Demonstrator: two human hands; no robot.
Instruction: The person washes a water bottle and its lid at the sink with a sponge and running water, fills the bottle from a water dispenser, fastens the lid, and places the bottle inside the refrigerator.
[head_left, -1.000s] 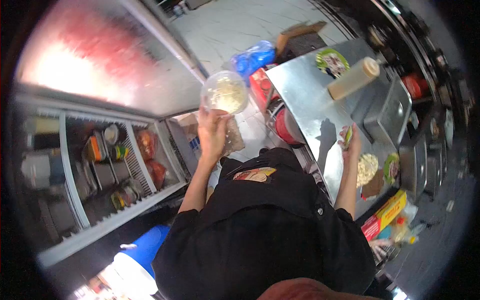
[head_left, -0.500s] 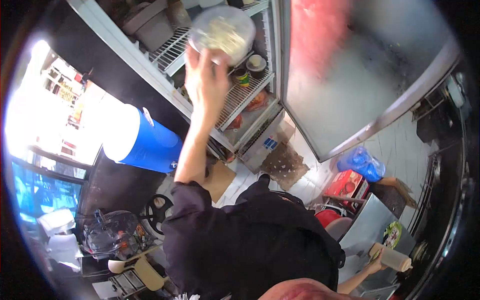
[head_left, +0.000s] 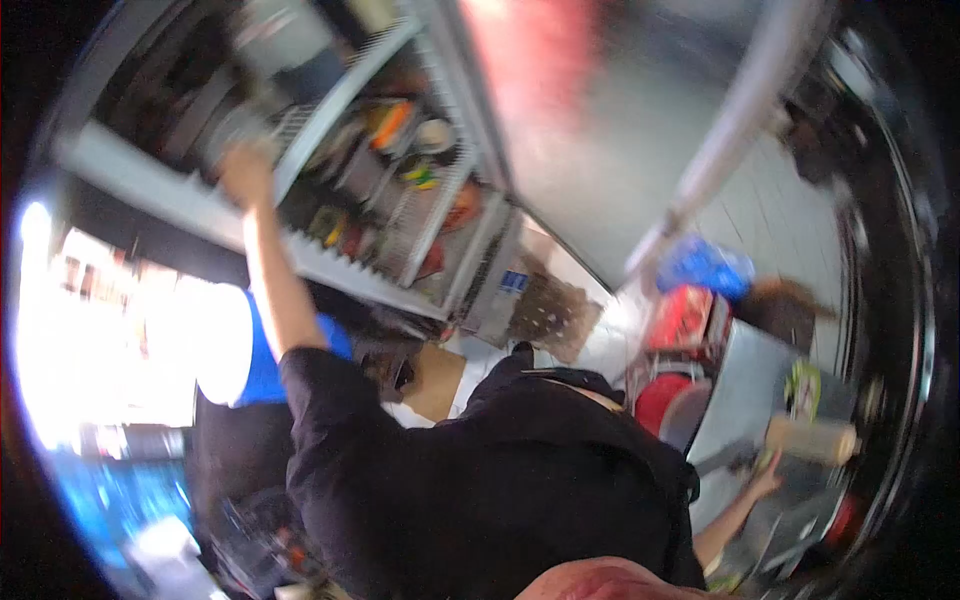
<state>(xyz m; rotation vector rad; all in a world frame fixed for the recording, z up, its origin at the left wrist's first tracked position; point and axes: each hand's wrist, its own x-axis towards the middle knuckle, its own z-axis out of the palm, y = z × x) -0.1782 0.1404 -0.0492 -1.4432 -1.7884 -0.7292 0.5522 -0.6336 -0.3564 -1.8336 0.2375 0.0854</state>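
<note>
My left hand [head_left: 247,172] reaches into the upper part of the open fridge. Its fingers are closed on a clear round tub [head_left: 238,135], smeared by motion, so its contents do not show. Low on the right, my right hand [head_left: 765,477] is at the base end of a pale beige squeeze bottle [head_left: 812,440]. The bottle lies sideways above the metal counter [head_left: 735,390], its tip toward the right. Just beyond it is a green and white item [head_left: 802,390].
White wire shelves [head_left: 345,95] in the fridge hold jars and packets. The fridge door [head_left: 620,150] stands wide open on the right. A blue cooler [head_left: 262,350] is below my left arm. A red box [head_left: 688,318] and blue bag [head_left: 705,265] sit near the counter.
My left hand has moved left and deeper into the fridge with the tub. The view has swung, so the fridge and cooler sit differently. My right hand stays by the bottle.
</note>
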